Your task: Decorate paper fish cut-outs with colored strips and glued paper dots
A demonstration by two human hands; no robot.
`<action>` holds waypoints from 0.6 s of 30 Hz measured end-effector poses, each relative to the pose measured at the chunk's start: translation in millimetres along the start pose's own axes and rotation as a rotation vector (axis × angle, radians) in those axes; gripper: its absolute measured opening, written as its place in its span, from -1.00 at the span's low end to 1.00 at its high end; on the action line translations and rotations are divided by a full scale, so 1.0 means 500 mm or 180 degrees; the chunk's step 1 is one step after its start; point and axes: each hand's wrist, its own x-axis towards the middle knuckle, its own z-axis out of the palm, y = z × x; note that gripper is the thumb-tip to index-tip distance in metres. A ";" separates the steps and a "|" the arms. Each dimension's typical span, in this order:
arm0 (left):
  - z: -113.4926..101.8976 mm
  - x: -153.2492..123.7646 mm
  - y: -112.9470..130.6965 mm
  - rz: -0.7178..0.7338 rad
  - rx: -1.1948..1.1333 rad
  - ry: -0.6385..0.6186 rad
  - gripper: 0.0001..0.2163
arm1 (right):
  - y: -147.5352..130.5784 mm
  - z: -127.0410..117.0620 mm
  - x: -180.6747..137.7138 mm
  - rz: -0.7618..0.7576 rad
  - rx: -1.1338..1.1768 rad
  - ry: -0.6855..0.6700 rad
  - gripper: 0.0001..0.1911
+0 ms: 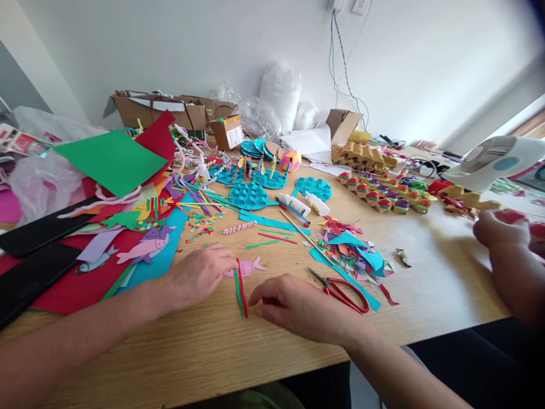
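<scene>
My left hand point(200, 275) rests on the wooden table point(213, 352), its fingers closed on the tail end of a pink paper fish point(248, 266). Thin red and green paper strips point(240, 292) lie under the fish, running toward me. My right hand point(298, 307) lies palm down just right of the strips, fingers stretched out and fingertips touching the table beside their lower ends. Red-handled scissors point(343, 289) lie shut right next to my right hand.
Coloured paper sheets point(113, 159), paper scraps point(349, 250), teal egg-carton pieces point(249, 196), glue bottles point(317, 203) and painted carton cups point(383, 196) crowd the table's back. Another person's hand point(500, 230) works at the right. A white fan point(494, 162) stands behind it.
</scene>
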 end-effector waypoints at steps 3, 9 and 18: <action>0.027 -0.018 0.011 0.0387 -0.0051 0.0103 -0.71 | -0.008 0.012 -0.018 -0.0012 -0.0067 -0.0043 -0.78; 0.054 -0.043 0.047 0.0535 0.0544 0.0196 -0.73 | 0.005 -0.008 -0.002 0.0137 0.0022 0.0388 -0.74; 0.056 -0.052 0.060 0.0618 0.0919 0.0440 -0.70 | 0.009 -0.001 0.105 0.0503 -0.0688 0.0554 -0.74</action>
